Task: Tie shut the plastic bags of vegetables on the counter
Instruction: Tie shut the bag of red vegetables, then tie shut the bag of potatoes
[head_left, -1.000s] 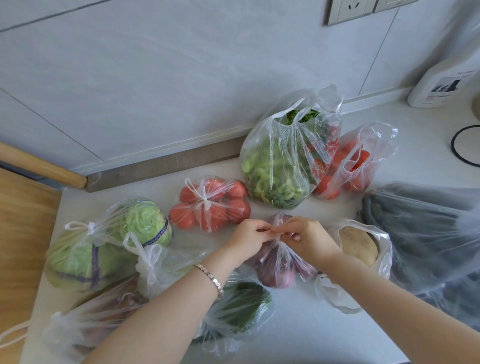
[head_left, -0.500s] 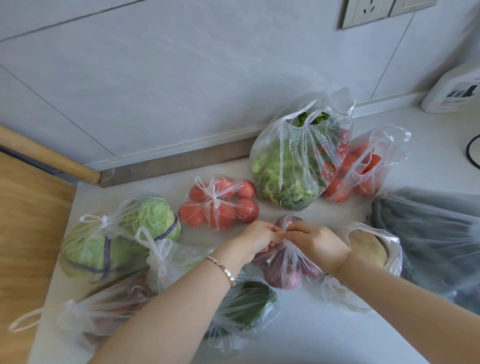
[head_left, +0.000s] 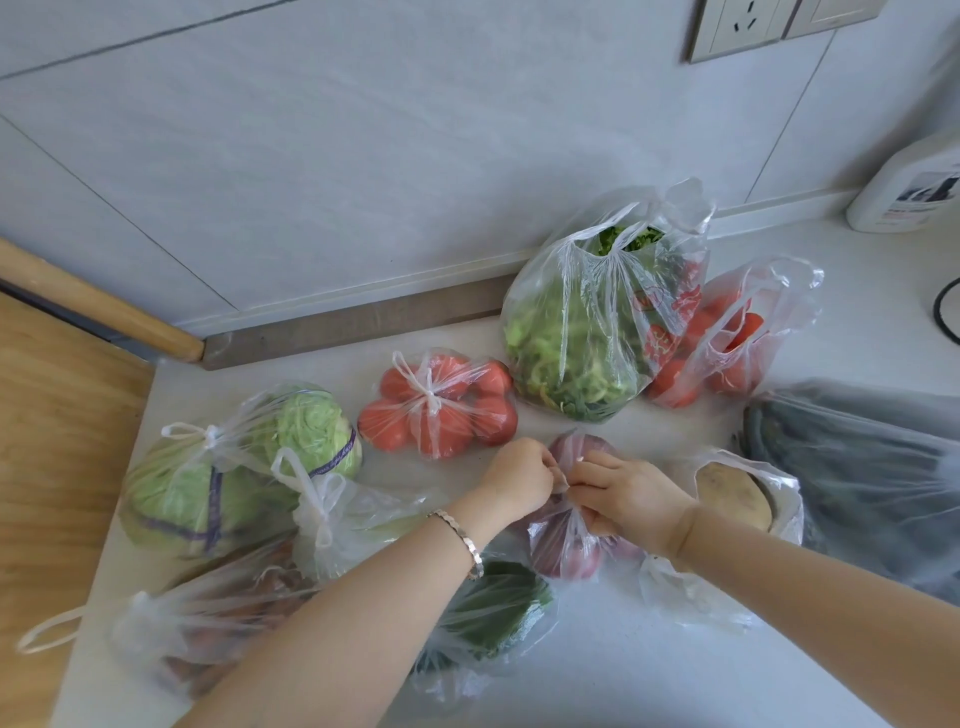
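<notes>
White stone makes the counter (head_left: 649, 649), and many plastic bags sit on it. At 3 o'clock lies the biggest bag, full of dark long vegetables (head_left: 852, 467). At 1 o'clock the bag of leafy greens (head_left: 576, 322) stands tall with its top open, and a bag of red vegetables (head_left: 727, 343) leans beside it, open too. At 9 o'clock the cabbage bag (head_left: 228, 467) is tied, and so is the tomato bag (head_left: 441, 410) at 11 o'clock. A potato bag (head_left: 737, 493) gapes open just right of the hands. In the middle sits the small bag of purple onions (head_left: 566, 545). It lies right under both hands, a little toward the person, with its gathered neck pointing up at them. The left hand (head_left: 519, 478) and the right hand (head_left: 623, 499) meet over that neck, each one pinched tight on a bag handle. Both hands are equally near, so the knot can be pulled snug from here, I think. Compared with a moment ago, the hands have dropped closer to the onions, and the view has slid a bit so the bags sit lower and more to the right.
</notes>
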